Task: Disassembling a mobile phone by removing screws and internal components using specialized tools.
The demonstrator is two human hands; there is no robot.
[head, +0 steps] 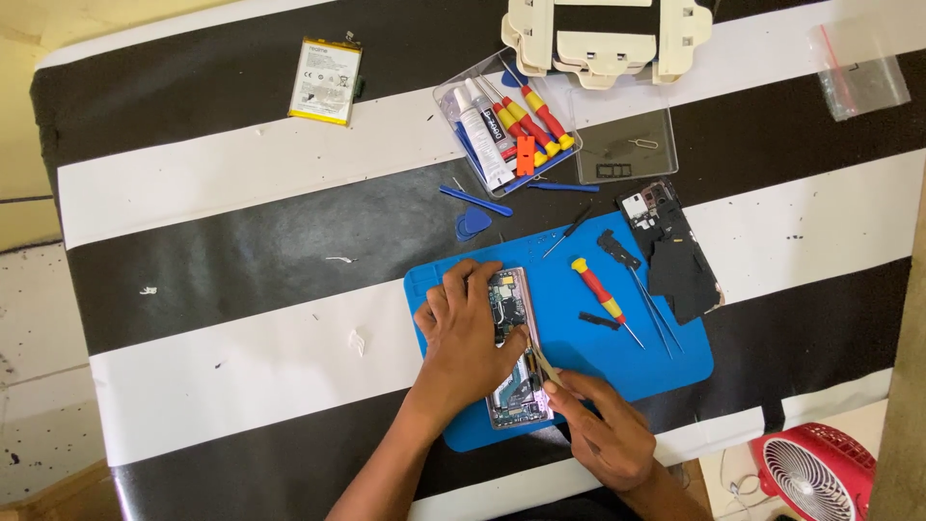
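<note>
Opened phone [511, 333] under left hand [463, 333], right hand [598, 429] fingers at its edge

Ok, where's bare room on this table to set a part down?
Free: the striped cloth left of the blue mat, between the battery and the left hand. Also the stripes right of the black back cover. Crowded: the mat's right half around the screwdriver, and near the tool case.
</note>
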